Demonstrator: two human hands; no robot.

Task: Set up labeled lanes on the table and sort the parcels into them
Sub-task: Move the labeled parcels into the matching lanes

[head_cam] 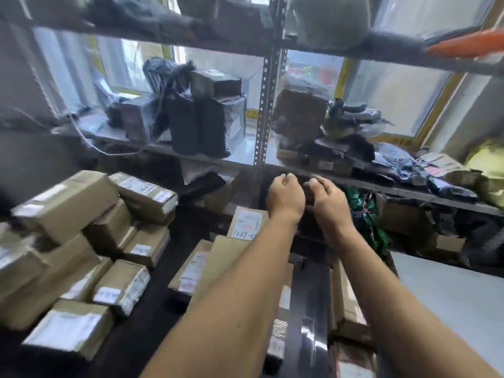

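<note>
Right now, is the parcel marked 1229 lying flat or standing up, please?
Standing, tilted: the parcel marked 1229 leans with its labeled face toward the camera, behind flatter cardboard parcels.

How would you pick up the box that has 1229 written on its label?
Probably from above, by its two long side edges. The box with 1229 on its label lies flat and label-up among other parcels, just left of the left hand, so its top is open while its near end is partly covered.
</note>
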